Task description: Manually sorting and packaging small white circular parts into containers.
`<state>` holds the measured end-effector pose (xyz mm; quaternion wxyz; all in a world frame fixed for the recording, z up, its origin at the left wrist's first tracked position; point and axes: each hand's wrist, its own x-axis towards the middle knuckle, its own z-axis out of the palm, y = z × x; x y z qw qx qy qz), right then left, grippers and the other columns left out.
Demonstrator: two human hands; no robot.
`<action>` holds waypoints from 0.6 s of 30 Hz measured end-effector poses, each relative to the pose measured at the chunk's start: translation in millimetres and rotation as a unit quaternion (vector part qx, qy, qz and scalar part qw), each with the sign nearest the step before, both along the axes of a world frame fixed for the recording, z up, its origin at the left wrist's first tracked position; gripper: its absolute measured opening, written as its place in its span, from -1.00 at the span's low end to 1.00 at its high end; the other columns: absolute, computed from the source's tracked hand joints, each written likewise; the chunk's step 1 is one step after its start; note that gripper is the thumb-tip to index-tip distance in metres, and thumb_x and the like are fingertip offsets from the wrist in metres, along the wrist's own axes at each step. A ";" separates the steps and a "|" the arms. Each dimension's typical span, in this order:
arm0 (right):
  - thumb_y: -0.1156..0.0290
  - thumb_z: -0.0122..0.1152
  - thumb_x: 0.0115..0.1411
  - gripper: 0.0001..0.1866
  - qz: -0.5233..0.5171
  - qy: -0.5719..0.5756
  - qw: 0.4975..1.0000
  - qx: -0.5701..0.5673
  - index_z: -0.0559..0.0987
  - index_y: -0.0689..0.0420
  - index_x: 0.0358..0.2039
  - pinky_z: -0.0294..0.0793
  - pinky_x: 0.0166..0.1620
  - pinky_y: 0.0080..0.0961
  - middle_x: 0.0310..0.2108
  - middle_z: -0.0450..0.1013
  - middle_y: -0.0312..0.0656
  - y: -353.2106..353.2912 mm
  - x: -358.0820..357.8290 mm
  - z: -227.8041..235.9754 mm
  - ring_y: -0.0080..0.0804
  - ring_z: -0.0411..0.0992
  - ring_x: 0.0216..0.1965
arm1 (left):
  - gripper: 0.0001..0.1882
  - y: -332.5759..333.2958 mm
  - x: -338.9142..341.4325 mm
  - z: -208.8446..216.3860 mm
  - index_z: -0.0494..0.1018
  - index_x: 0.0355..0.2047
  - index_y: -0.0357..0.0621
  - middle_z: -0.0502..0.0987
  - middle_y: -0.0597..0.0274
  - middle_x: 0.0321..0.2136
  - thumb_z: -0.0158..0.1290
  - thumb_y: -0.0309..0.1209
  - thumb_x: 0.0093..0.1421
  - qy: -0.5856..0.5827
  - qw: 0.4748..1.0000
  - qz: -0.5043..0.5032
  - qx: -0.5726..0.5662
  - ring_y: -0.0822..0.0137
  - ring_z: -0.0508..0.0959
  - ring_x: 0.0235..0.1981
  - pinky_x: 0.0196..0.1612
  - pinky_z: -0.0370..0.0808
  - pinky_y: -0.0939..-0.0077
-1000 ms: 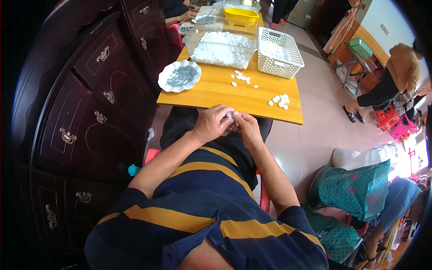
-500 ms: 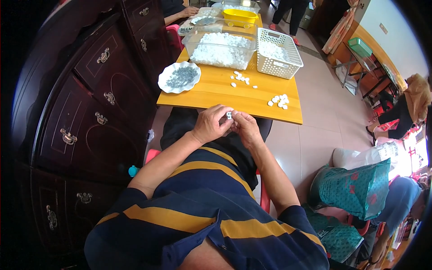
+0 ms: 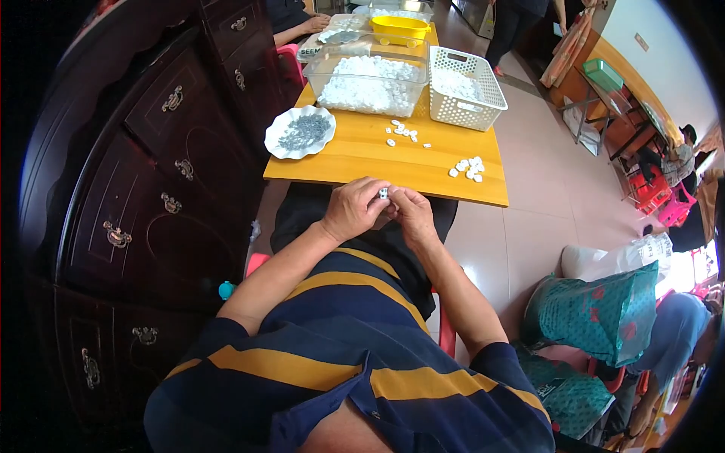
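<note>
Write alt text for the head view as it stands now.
The left hand and right hand pinch a small white piece with dark spots near the edge of a yellow table. On it are a wavy-rimmed dish of grey bits, a clear bin and a white basket of white pieces, plus loose white pieces.

Bare forearms (image 3: 283,266) slant inward from either side; left hand (image 3: 352,209) and right hand (image 3: 413,219) sit close together, fingers (image 3: 370,186) bent, pinching.
</note>
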<state>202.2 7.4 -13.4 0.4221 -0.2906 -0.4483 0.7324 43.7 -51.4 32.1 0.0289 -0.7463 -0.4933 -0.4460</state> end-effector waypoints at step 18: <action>0.30 0.25 0.34 -0.81 -0.046 -0.043 0.998 0.022 0.62 0.14 -0.34 0.29 -0.37 -0.69 -0.51 0.45 -0.39 -4.0 -7.1 -4.6 -0.65 0.34 -0.48 | -0.84 1.9 -5.6 -8.2 0.56 -0.20 -0.23 0.64 -0.01 -0.30 0.18 -0.47 0.21 -0.022 1.000 -0.017 -0.013 -0.02 0.65 -0.28 -0.22 0.59 0.27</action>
